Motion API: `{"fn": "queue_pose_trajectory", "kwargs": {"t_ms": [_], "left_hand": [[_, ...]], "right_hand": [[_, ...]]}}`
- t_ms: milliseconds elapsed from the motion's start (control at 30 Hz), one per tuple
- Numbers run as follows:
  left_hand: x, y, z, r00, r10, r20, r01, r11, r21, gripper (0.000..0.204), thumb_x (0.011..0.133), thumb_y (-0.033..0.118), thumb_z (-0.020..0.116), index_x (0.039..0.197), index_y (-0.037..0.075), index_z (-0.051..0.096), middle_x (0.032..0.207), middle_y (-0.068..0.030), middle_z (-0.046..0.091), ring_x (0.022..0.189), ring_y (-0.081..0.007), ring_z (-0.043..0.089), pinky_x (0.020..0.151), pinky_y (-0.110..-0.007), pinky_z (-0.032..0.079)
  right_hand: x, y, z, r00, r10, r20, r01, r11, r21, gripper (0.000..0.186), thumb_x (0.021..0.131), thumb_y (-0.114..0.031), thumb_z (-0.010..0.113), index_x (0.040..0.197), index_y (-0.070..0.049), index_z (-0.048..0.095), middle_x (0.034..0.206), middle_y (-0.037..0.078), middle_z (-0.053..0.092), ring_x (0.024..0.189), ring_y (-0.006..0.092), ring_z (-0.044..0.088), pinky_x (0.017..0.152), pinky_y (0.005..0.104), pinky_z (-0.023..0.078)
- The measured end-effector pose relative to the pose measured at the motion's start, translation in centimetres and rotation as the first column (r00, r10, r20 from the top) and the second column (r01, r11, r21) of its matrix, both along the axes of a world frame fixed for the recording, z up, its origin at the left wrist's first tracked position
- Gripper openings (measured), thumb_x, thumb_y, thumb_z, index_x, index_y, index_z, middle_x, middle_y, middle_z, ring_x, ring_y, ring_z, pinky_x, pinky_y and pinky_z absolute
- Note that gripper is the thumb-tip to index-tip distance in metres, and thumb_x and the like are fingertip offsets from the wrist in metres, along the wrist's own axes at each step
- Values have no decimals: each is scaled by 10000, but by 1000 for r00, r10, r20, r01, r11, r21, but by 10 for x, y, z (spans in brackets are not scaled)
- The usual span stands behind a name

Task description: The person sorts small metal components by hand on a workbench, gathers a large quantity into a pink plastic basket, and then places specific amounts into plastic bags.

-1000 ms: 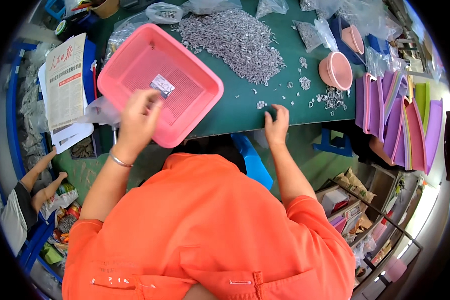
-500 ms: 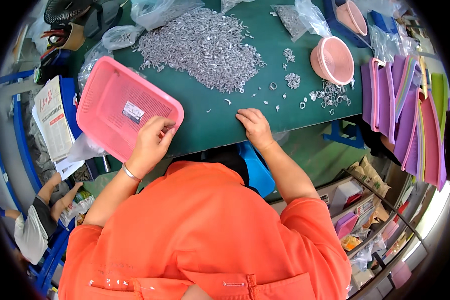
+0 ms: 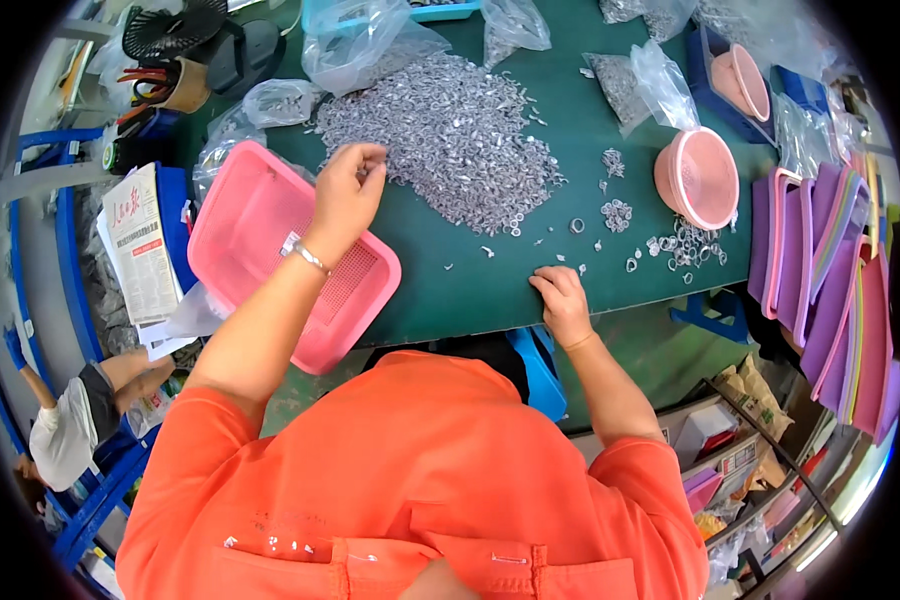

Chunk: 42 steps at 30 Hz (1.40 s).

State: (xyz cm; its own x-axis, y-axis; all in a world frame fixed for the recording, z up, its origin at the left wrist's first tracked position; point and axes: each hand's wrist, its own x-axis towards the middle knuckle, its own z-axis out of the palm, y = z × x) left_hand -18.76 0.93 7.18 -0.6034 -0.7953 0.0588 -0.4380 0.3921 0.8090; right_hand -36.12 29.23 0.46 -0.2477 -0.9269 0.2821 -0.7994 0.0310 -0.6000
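A pink mesh basket [image 3: 370, 345] lies tilted across the table's near left edge, with a label inside it. My left forearm crosses above this basket. My left hand [image 3: 348, 200] is at the left side of a big heap of small grey ring-like parts [image 3: 460, 140]; its fingers are loosely bent, the thumb stands apart from them, and I see nothing between them. By the near table edge, my right hand [image 3: 562, 300] has its fingers drawn together on the green tabletop [image 3: 450, 300]. Whatever its fingertips hold, if anything, is hidden. A few loose parts lie just beyond it.
Stacked round pink baskets [image 3: 698, 180] stand at right beside scattered rings [image 3: 692, 245]. Bags of parts [image 3: 620, 85] lie at the back. Purple and pink baskets [image 3: 820, 280] are stacked far right. A newspaper [image 3: 142, 245] and a fan [image 3: 175, 30] are at left. Another person [image 3: 65, 440] is at far left.
My left hand has left the pink basket's near right rim and reached forward to the heap. The right hand stays at the table edge. The whole view has shifted slightly.
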Motion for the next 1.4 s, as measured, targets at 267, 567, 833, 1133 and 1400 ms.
{"fn": "queue_pose_trajectory", "kwargs": {"t_ms": [267, 567, 833, 1133, 1400], "left_hand": [[-40, -32, -35, 998, 42, 37, -24, 924, -382, 285, 734, 37, 578, 1011, -15, 535, 1041, -154, 529, 983, -286, 516, 856, -358, 406], [-37, -62, -57, 713, 594, 372, -591, 795, -136, 397, 805, 217, 506, 1069, -75, 458, 1143, -266, 449, 1083, -385, 418, 930, -442, 334], [-70, -53, -65, 525, 825, 209, -819, 557, -142, 516, 752, 370, 570, 1155, 63, 471, 1220, -188, 374, 1160, -353, 317, 961, -456, 251], [-76, -37, -67, 506, 853, 129, -845, 520, -124, 486, 762, 370, 550, 1164, 99, 500, 1318, -173, 335, 1203, -300, 312, 932, -426, 270], [-84, -29, -66, 527, 849, 32, -840, 527, -130, 449, 738, 331, 572, 1119, 99, 521, 1287, -180, 379, 1174, -304, 351, 930, -434, 286]], "right_hand": [[-4, 6, 2, 999, -45, 0, 45, 998, 49, 277, 611, 52, 533, 872, -20, 592, 908, 93, 557, 850, 275, 529, 742, 353, 459], [-10, -44, 13, 996, -86, -6, 86, 996, -35, 249, 659, 34, 539, 876, -49, 630, 861, 131, 558, 825, 295, 530, 747, 384, 419], [-84, -215, -14, 993, -113, 21, 111, 990, 82, 422, 884, -234, 472, 1169, 76, 435, 1195, 242, 419, 1102, 367, 402, 953, 408, 307], [-69, -270, -25, 990, -144, 3, 139, 964, 227, 598, 906, -427, 367, 1216, 83, 411, 1235, 268, 418, 1143, 388, 393, 959, 413, 310], [-38, -259, -4, 907, -251, 338, 140, 937, 319, 577, 896, -419, 405, 1236, 48, 408, 1227, 244, 449, 1099, 336, 449, 939, 360, 336]]}}
